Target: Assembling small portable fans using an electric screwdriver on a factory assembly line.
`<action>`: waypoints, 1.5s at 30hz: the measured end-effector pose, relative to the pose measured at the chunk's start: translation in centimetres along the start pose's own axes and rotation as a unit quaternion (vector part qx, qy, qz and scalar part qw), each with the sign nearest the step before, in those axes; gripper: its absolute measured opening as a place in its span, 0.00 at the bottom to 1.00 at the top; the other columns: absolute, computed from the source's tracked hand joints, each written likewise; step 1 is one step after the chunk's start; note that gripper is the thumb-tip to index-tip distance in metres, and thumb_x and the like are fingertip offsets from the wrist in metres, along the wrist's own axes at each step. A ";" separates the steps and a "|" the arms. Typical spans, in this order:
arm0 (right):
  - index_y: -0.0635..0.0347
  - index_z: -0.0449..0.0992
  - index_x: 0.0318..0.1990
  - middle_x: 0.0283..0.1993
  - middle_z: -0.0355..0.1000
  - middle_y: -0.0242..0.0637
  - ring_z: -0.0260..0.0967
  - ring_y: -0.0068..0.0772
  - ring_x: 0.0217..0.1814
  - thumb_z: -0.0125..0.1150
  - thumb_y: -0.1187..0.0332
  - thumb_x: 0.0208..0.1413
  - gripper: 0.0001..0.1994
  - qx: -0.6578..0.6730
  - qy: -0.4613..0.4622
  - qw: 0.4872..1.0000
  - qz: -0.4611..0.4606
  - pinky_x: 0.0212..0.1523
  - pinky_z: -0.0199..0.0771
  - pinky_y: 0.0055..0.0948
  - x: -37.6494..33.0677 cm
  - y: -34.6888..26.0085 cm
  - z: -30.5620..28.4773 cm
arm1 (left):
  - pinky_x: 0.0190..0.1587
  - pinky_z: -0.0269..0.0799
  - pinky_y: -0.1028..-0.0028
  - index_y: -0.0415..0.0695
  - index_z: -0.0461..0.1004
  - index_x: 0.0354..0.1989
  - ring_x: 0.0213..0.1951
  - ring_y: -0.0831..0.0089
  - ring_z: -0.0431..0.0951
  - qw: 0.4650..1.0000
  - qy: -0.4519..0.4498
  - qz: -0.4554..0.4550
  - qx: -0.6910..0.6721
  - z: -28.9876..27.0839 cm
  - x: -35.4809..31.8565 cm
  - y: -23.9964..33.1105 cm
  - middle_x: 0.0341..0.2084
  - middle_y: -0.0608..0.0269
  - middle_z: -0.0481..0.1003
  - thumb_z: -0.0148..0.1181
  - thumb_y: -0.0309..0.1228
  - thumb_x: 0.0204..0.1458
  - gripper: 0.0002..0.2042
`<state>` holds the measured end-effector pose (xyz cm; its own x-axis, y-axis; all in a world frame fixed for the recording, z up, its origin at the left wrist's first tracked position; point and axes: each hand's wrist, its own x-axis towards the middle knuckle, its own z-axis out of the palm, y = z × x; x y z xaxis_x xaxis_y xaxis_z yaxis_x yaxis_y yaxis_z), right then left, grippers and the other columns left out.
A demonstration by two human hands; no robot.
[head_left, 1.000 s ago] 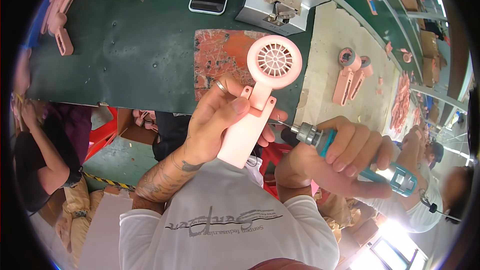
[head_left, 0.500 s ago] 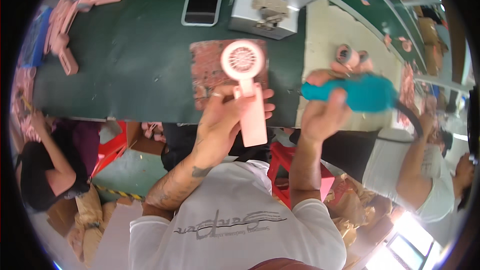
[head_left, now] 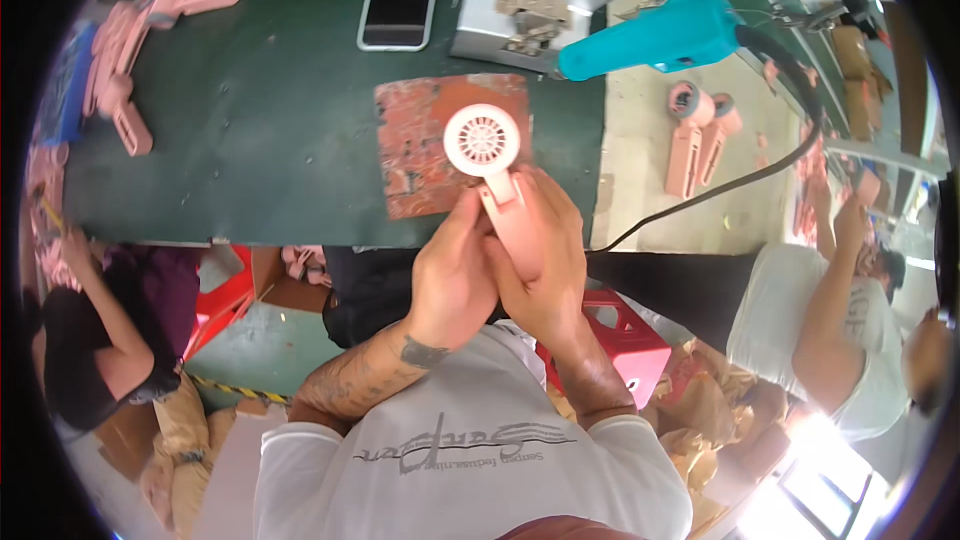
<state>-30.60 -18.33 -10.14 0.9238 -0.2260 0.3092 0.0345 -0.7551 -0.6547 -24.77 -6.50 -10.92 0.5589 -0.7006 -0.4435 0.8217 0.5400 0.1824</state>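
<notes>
Grips a pink fan (head_left: pixel 510 215) lengthwise in curled fingers of the nearer right hand (head_left: pixel 552 265), with round head (head_left: pixel 482 140) forward-left of them; cannot tell the hold of the left hand (head_left: pixel 450 275).

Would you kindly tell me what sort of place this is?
Probably a factory assembly workshop: similar pink handheld fans lie along the workbench, with a corded teal power tool and other people nearby.

On my feed I see a white-rimmed, black-screened rectangular smartphone (head_left: pixel 400 0) on the flat dark-green tabletop (head_left: pixel 270 140) and a red plastic stool (head_left: pixel 632 352).
</notes>
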 end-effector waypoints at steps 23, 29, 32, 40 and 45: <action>0.72 0.52 0.71 0.65 0.62 0.61 0.68 0.52 0.63 0.56 0.58 0.67 0.34 0.100 0.125 0.987 -0.010 0.59 0.74 0.46 -2.9 -0.2 0.3 | 0.65 0.64 0.60 0.41 0.65 0.65 0.59 0.65 0.72 0.998 -0.022 -0.031 -0.053 0.2 -1.2 0.6 0.56 0.59 0.73 0.40 0.51 0.70 0.28; 0.77 0.57 0.68 0.64 0.65 0.62 0.76 0.39 0.45 0.54 0.50 0.67 0.36 0.143 0.140 0.979 0.033 0.44 0.77 0.36 -2.6 -1.1 -0.7 | 0.61 0.69 0.60 0.39 0.65 0.64 0.54 0.64 0.75 0.998 -0.031 -0.019 -0.053 0.2 -0.8 0.7 0.51 0.57 0.74 0.37 0.55 0.70 0.30; 0.72 0.53 0.70 0.63 0.65 0.60 0.77 0.38 0.35 0.48 0.44 0.68 0.39 0.220 0.210 0.952 0.039 0.39 0.76 0.32 -2.8 -1.6 -0.5 | 0.59 0.69 0.61 0.38 0.66 0.62 0.51 0.65 0.75 0.997 -0.037 -0.022 -0.058 -0.4 -0.9 0.7 0.48 0.58 0.75 0.37 0.56 0.70 0.31; 0.66 0.60 0.64 0.50 0.65 0.38 0.59 0.24 0.37 0.57 0.43 0.64 0.35 0.340 0.230 0.885 0.218 0.37 0.64 0.27 -3.2 -1.1 -1.7 | 0.54 0.73 0.67 0.36 0.68 0.63 0.54 0.69 0.75 0.993 -0.049 0.050 0.097 0.0 -1.0 -0.2 0.53 0.56 0.75 0.49 0.37 0.70 0.20; 0.63 0.64 0.55 0.48 0.71 0.40 0.71 0.26 0.47 0.72 0.71 0.57 0.24 0.452 0.070 0.884 0.098 0.48 0.74 0.28 -3.1 -0.1 -2.1 | 0.59 0.68 0.63 0.32 0.74 0.57 0.56 0.59 0.74 0.861 -0.114 0.193 0.457 -1.0 -3.7 -0.5 0.57 0.46 0.72 0.61 0.25 0.58 0.18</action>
<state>-34.30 -18.83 -9.57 0.8918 -0.4195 0.1694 0.2281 0.0936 -0.9691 -27.31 -3.72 -10.22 0.7322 -0.6805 -0.0297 0.2557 0.2341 0.9380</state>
